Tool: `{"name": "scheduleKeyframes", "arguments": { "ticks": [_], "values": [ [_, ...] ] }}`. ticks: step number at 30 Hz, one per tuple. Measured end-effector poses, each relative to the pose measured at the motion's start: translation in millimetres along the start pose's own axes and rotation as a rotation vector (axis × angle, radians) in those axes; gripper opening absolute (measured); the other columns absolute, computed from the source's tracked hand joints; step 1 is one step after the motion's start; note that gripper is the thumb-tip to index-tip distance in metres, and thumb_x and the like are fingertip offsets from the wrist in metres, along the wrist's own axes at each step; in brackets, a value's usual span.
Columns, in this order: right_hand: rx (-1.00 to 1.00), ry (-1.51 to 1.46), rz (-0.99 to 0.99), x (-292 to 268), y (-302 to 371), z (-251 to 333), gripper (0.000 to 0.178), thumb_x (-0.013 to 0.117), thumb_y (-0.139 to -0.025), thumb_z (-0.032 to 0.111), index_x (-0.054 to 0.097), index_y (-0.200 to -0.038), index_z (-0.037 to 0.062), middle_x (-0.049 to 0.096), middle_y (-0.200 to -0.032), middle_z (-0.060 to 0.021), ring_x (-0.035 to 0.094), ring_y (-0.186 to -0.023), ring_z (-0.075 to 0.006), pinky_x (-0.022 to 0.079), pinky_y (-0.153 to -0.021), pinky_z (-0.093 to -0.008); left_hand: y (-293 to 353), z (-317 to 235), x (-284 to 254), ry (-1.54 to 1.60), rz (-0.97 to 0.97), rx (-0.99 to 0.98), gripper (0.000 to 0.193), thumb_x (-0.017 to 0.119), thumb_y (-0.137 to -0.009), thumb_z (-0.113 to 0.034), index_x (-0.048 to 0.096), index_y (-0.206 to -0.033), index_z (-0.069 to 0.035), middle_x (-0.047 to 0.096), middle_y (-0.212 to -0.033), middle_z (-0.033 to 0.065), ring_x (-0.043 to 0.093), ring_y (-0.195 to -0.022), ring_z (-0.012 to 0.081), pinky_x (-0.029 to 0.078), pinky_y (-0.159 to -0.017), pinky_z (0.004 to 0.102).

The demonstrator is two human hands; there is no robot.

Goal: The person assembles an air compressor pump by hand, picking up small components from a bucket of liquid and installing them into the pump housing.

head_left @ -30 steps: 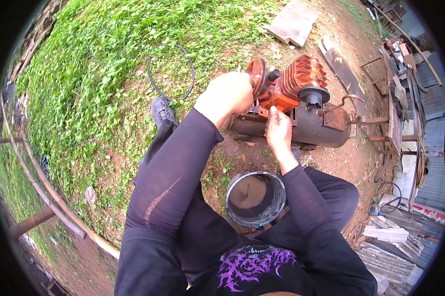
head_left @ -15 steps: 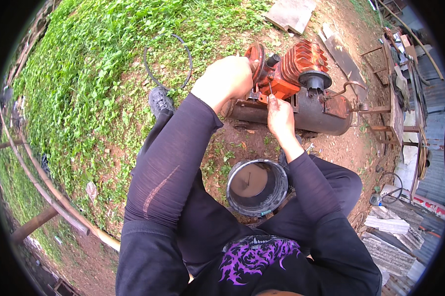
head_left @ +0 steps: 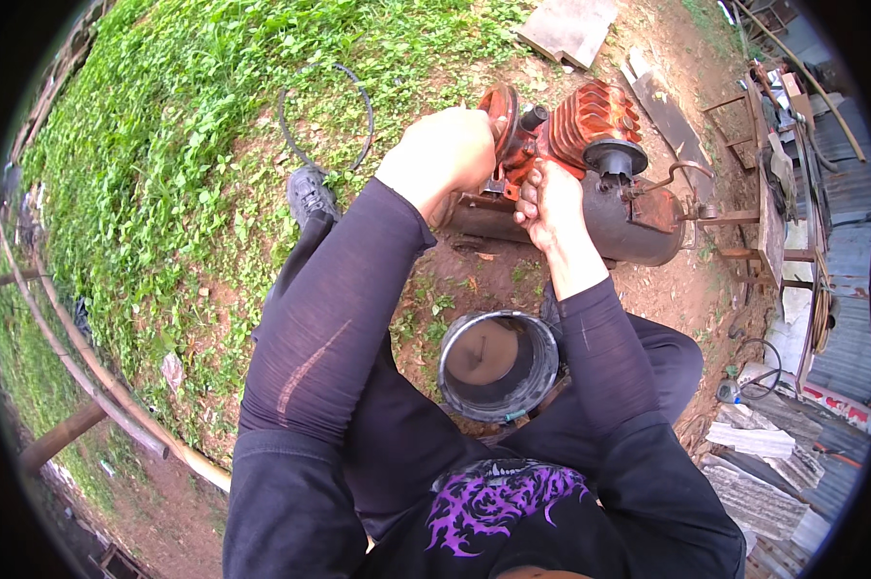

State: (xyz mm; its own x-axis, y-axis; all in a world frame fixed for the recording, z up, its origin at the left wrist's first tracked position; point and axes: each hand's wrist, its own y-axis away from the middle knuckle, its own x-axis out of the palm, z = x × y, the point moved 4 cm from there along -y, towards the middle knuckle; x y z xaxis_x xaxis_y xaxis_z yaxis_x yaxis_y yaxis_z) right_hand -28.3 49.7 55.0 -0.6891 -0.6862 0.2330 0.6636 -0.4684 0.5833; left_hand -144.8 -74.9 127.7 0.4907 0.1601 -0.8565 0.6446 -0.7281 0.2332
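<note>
An orange air compressor pump (head_left: 594, 121) with cooling fins sits on a dark, rusty cylindrical tank (head_left: 638, 232) in front of me. My left hand (head_left: 445, 152) is curled at the near side of the orange pulley wheel (head_left: 500, 121), its fingertips hidden behind the wheel and the hand. My right hand (head_left: 553, 205) is closed in a fist against the front of the pump's body. The thin metal tool seen in it earlier is now hidden by the fingers. Between my legs stands a black bucket (head_left: 548, 372) holding murky brown liquid with a thin dark object in it.
A bent black hose or belt (head_left: 370, 116) lies on the grass beyond my shoe (head_left: 310, 193). Flat boards (head_left: 570, 29) rest on the soil behind the compressor. Scrap racks (head_left: 773, 203) and corrugated sheets (head_left: 759, 482) line the right, and a bamboo pole (head_left: 199, 466) the left.
My right hand has moved up closer to the pump and rotated, its fingers now folded into a fist that covers the thin tool. The left hand stays at the pulley wheel.
</note>
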Motion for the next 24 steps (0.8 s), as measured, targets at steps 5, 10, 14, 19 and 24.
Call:
{"name": "scheduleKeyframes", "arguments": {
  "ticks": [5,10,14,19,24],
  "values": [
    [-0.115,-0.105,-0.031,18,-4,-12,0.027,0.043,-0.105,0.029,0.046,-0.08,0.0182,0.033,-0.055,0.0036,0.033,-0.043,-0.0137,0.036,-0.047,-0.0354,-2,3,4,-0.017,-0.013,0.027,0.05,0.053,-0.086,-0.008,0.069,-0.133,-0.014,0.071,-0.111,0.0253,0.07,-0.105,0.0384,0.055,-0.093,0.045],
    [-0.142,-0.085,-0.057,11,4,-17,0.029,0.041,-0.107,0.03,0.046,-0.082,0.0173,0.034,-0.056,0.0032,0.034,-0.043,-0.0142,0.037,-0.046,-0.0352,4,-3,-2,-0.018,-0.009,0.046,0.049,0.054,-0.085,-0.009,0.07,-0.131,-0.011,0.071,-0.111,0.026,0.07,-0.105,0.0388,0.055,-0.094,0.0446],
    [-0.147,-0.086,-0.047,5,-11,-7,0.032,0.042,-0.108,0.032,0.045,-0.08,0.0171,0.035,-0.055,0.0032,0.034,-0.042,-0.0137,0.037,-0.042,-0.034,2,0,-1,-0.015,-0.008,0.045,0.049,0.055,-0.084,-0.01,0.07,-0.131,-0.008,0.07,-0.112,0.0266,0.069,-0.107,0.039,0.054,-0.096,0.0439],
    [-0.116,0.055,0.066,5,4,-23,0.036,0.045,-0.107,0.033,0.045,-0.075,0.0158,0.035,-0.053,0.0036,0.032,-0.037,-0.0122,0.036,-0.038,-0.0328,2,-2,-5,-0.056,0.014,0.072,0.05,0.055,-0.085,-0.01,0.067,-0.133,-0.008,0.07,-0.115,0.0265,0.068,-0.11,0.039,0.053,-0.098,0.044],
    [-0.195,-0.001,0.017,-16,-6,-16,0.037,0.046,-0.108,0.031,0.046,-0.075,0.0146,0.037,-0.051,0.0045,0.034,-0.037,-0.0108,0.036,-0.035,-0.0304,6,-11,-7,-0.025,-0.004,0.064,0.045,0.054,-0.089,-0.009,0.067,-0.133,-0.007,0.069,-0.117,0.0267,0.068,-0.11,0.0388,0.052,-0.098,0.0452]
  ]
}}
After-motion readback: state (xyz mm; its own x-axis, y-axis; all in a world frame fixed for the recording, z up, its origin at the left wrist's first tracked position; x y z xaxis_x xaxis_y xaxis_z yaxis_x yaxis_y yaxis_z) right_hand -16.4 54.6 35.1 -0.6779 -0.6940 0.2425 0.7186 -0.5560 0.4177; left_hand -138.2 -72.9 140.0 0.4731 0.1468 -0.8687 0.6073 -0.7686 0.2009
